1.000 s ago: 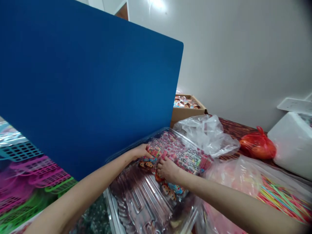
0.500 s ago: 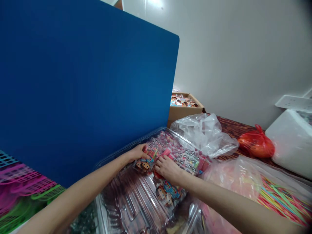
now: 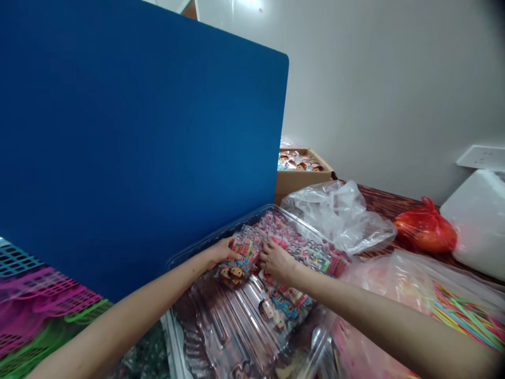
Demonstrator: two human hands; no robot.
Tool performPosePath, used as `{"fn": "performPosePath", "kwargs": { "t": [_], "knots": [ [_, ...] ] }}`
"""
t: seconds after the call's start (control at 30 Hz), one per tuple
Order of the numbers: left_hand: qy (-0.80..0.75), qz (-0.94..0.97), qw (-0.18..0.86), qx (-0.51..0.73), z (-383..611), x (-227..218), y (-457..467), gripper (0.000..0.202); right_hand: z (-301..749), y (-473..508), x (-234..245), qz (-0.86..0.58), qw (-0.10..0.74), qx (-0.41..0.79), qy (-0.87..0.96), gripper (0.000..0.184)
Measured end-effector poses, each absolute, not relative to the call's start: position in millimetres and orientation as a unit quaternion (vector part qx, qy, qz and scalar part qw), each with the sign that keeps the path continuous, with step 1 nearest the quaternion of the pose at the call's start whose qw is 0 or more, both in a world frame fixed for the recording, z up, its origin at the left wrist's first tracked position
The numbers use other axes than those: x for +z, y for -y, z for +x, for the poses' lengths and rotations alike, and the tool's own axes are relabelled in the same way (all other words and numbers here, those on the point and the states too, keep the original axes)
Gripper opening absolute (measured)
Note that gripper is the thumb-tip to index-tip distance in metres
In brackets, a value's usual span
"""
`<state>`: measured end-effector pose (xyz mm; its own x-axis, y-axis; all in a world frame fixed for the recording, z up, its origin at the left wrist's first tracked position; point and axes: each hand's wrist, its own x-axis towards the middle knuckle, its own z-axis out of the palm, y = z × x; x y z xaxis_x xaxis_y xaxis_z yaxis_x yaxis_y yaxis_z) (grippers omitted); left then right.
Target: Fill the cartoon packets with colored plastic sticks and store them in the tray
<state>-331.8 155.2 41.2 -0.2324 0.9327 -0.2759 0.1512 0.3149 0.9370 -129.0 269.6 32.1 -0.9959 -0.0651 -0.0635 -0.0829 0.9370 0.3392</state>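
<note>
A clear plastic tray (image 3: 226, 321) holds many small printed cartoon packets in clear wrapping. My left hand (image 3: 223, 251) grips a small stack of these packets (image 3: 245, 253), thumb and fingers around its left side. Just to the right, my right hand (image 3: 279, 262) has its fingers curled down at the other packets (image 3: 280, 305) in the tray. Its fingertips are partly hidden, and I cannot make out what they pinch. A pink piece (image 3: 281, 241) shows beside the fingertips.
A tall blue panel (image 3: 158, 147) stands along the left. Behind the tray are a cardboard box (image 3: 303, 179) of packets and a crumpled clear bag (image 3: 339, 216). At right lie a red bag (image 3: 426, 229) and a bag of coloured strips (image 3: 465, 316). Plastic baskets (image 3: 47, 300) stand lower left.
The view has shifted slightly. The packets in my left hand sit a little apart from those under my right hand, which has moved slightly right.
</note>
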Motion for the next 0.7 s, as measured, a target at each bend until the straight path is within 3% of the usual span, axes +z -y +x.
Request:
{"fn": "performPosePath", "kwargs": {
  "t": [0.23, 0.53, 0.7],
  "knots": [
    [-0.748, 0.460, 0.324, 0.351, -316.5, 25.8, -199.2, 0.052, -109.3, -281.9, 33.6, -0.039, -0.029, 0.111, -0.993, 0.026],
    [-0.788, 0.563, 0.143, 0.205, -311.7, 41.7, -198.4, 0.042, -107.6, -267.6, 36.2, -0.033, -0.001, 0.121, -0.992, 0.016],
    [-0.797, 0.588, 0.040, 0.131, -296.7, 44.4, -193.8, 0.058, -106.8, -266.3, 37.3, -0.023, 0.001, 0.119, -0.993, 0.018]
  ]
}}
